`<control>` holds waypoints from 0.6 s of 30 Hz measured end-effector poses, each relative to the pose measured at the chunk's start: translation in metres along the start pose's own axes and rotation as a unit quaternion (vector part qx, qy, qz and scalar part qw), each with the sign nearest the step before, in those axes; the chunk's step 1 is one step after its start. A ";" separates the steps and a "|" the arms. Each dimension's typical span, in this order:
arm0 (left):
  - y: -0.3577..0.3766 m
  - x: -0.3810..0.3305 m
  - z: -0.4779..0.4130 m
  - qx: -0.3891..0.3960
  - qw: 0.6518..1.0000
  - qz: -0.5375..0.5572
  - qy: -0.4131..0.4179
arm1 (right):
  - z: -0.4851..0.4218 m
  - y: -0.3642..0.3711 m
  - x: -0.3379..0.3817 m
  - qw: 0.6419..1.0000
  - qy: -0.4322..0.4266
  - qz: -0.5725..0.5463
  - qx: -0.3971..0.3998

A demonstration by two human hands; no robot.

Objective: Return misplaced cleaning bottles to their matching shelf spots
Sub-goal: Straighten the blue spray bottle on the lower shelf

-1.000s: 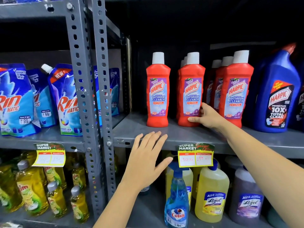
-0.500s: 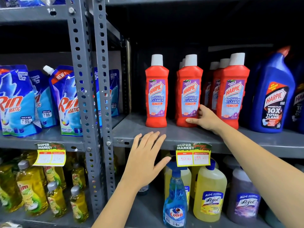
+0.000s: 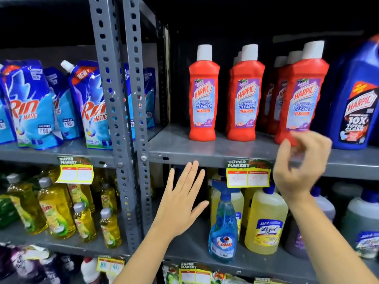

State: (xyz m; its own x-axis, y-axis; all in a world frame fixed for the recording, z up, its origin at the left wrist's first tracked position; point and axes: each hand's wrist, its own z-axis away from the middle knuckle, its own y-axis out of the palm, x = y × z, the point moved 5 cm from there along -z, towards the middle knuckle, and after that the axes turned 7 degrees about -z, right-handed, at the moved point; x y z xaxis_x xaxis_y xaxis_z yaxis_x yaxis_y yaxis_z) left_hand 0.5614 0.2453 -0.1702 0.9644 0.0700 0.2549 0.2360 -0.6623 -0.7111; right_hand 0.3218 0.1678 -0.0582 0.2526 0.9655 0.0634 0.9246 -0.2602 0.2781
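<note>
Red Harpic bathroom cleaner bottles with white caps stand in rows on the grey middle shelf. A big blue Harpic bottle stands at their right. My right hand is blurred in front of the shelf edge, fingers curled, holding nothing, just below the rightmost red bottle. My left hand is spread flat, fingers apart, in front of the lower shelf. A blue Colin spray bottle stands on the lower shelf beside yellow Lizol bottles.
Perforated grey uprights split the shelving. Blue Rin Matic pouches fill the left middle shelf, yellow Vim bottles the shelf below. Yellow price tags hang on the shelf edges. More Lizol bottles stand at the lower right.
My right hand has pulled back from the base of the second red bottle, off the shelf, to the right and down. The camera has moved closer. My left hand has stayed in place.
</note>
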 end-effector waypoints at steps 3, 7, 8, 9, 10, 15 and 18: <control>0.036 -0.002 0.033 0.061 0.998 -0.007 -0.002 | 0.058 -0.021 0.021 0.997 0.034 -0.029 0.057; 0.088 -0.007 0.081 0.179 0.984 -0.004 -0.021 | 0.140 -0.022 0.019 0.962 0.177 -0.043 0.203; 0.101 -0.009 0.093 0.202 0.979 0.013 -0.030 | 0.159 -0.021 0.011 0.944 0.223 -0.031 0.240; 0.112 -0.012 0.103 0.223 0.973 0.032 -0.042 | 0.176 -0.020 0.002 0.923 0.264 -0.007 0.280; 0.123 -0.014 0.113 0.245 0.966 0.051 -0.058 | 0.192 -0.019 -0.007 0.899 0.295 0.027 0.323; 0.163 -0.027 0.156 0.350 0.925 0.094 -0.114 | 0.251 -0.010 -0.032 0.765 0.420 0.069 0.483; 0.178 -0.034 0.178 0.393 0.909 0.094 -0.101 | 0.266 -0.006 -0.036 0.730 0.451 0.062 0.510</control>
State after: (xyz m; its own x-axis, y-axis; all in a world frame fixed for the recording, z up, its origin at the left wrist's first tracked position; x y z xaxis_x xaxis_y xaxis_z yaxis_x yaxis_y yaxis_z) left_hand 0.5917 0.2577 -0.4221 0.9799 0.1993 0.0112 0.0003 0.0543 -0.9985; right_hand 0.3830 0.1313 -0.3172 0.4870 0.4289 0.7608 0.7583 0.2246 -0.6120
